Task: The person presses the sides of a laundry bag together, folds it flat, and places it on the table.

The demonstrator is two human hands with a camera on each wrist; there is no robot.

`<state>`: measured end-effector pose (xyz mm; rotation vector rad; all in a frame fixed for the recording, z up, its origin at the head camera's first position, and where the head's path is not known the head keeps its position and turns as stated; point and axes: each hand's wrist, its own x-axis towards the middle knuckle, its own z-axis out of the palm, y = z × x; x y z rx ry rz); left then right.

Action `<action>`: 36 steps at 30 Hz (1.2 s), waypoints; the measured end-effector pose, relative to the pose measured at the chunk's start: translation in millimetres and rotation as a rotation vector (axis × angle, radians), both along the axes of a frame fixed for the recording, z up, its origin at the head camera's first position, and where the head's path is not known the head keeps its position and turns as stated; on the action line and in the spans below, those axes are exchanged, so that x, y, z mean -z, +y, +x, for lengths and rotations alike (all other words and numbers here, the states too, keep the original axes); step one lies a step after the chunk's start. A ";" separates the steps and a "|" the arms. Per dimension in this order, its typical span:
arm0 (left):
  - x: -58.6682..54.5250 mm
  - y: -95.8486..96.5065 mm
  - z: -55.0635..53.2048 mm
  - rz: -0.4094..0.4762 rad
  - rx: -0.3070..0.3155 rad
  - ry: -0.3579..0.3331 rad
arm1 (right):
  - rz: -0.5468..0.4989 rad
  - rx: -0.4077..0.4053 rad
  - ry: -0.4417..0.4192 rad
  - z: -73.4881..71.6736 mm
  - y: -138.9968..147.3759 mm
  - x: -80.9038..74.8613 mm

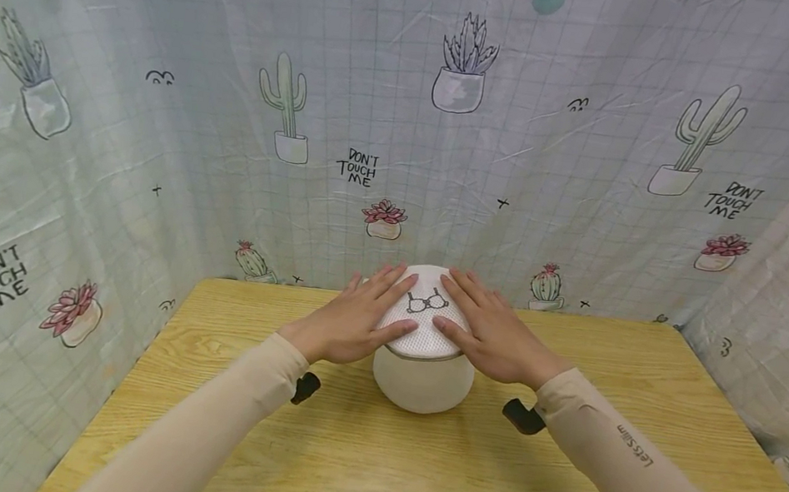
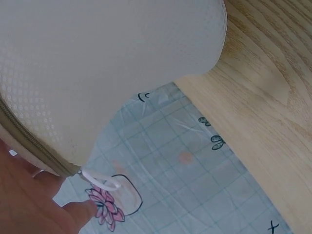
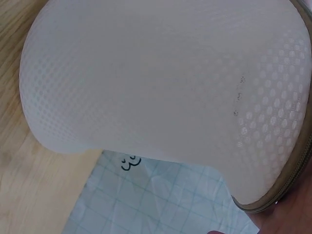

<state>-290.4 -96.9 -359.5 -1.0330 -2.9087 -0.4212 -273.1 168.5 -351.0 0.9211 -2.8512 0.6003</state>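
A white mesh bra wash bag (image 1: 420, 386) stands upright on the table, with a bra drawing (image 1: 428, 301) on its round top. My left hand (image 1: 353, 323) rests on the top's left side, fingers extended. Opposite it, my right hand (image 1: 500, 341) lies on the right side, its fingers also straight. In the left wrist view, a brown zipper (image 2: 36, 144) runs round the rim and ends at a pale pull loop (image 2: 101, 180) near the fingers. The right wrist view shows the mesh wall (image 3: 146, 87) close up and the zipper edge (image 3: 287, 183) beside that hand. The bag's inside is hidden.
The bag is on a wooden table (image 1: 302, 468). A curtain (image 1: 383, 110) printed with potted plants hangs behind the table and along both sides. Dark pieces (image 1: 524, 416) show beneath both wrists.
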 end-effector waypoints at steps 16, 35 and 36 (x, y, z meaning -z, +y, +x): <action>4.8 4.6 -2.2 -0.008 -0.011 0.027 | -0.042 0.008 -0.015 -2.9 0.7 11.6; 12.2 11.0 -5.1 -0.026 -0.009 0.015 | -0.057 0.009 -0.036 -6.4 3.7 23.6; 12.6 11.2 -5.2 -0.028 -0.010 0.014 | -0.057 0.009 -0.038 -6.5 3.9 24.2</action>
